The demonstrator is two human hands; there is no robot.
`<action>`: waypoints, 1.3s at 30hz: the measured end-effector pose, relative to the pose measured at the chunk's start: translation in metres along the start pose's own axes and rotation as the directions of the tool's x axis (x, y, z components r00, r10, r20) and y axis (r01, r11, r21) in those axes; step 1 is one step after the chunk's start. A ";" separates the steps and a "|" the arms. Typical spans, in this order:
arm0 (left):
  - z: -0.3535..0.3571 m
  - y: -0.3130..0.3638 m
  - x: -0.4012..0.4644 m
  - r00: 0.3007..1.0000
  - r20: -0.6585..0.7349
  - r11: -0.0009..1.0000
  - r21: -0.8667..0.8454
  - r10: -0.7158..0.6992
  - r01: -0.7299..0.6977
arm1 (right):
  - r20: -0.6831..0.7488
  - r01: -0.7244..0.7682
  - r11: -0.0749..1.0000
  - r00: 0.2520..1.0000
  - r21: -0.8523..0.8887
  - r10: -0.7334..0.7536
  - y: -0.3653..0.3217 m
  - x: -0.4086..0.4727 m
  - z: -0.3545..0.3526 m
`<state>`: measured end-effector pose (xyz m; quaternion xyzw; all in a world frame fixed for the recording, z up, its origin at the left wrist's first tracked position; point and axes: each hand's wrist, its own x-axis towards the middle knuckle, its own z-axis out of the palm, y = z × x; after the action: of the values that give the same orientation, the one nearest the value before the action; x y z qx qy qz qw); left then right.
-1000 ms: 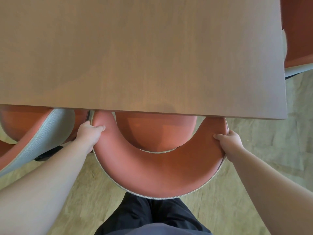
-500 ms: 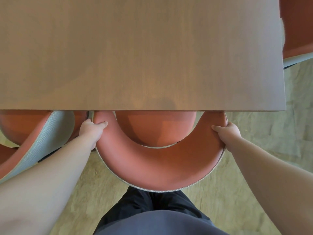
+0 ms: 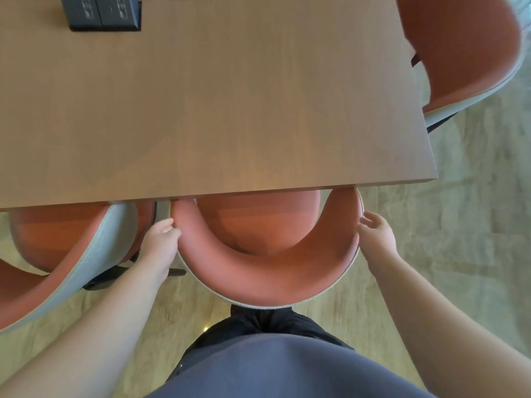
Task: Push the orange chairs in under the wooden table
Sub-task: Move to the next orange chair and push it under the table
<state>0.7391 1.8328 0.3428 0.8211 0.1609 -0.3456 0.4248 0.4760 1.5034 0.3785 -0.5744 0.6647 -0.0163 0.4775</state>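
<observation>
Middle orange chair (image 3: 267, 271) half under the surface (image 3: 218, 110). My left hand (image 3: 161, 239) grips its rim; right hand (image 3: 376, 234) hovers released. I'd regrip right, push evenly, armrests clearing the edge.

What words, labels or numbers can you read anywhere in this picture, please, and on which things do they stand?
No text can be read with certainty.
Black box at the far edge of the wooden table: faint pale markings on its top, too small and blurred to read.
Orange chairs, including the one in the middle: no print or label visible.
Floor and the person's clothing: no lettering visible.
</observation>
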 end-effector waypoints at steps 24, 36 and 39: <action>0.110 0.188 -0.246 0.596 0.304 0.669 -0.314 0.743 -0.674 | -0.274 0.531 0.646 0.844 0.548 -0.461 -0.041 -0.130 -0.194; 0.347 0.199 -0.406 0.367 0.490 0.582 -0.416 0.791 -0.698 | -0.387 0.601 0.599 0.799 0.529 -0.461 0.059 -0.082 -0.414; 0.385 0.200 -0.431 0.311 0.522 0.557 -0.421 0.794 -0.716 | -0.422 0.606 0.570 0.795 0.554 -0.436 0.072 -0.069 -0.448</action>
<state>0.3788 1.4164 0.6091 0.5922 -0.3857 -0.3632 0.6072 0.1210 1.3459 0.6232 -0.5295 0.4646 -0.4615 0.5393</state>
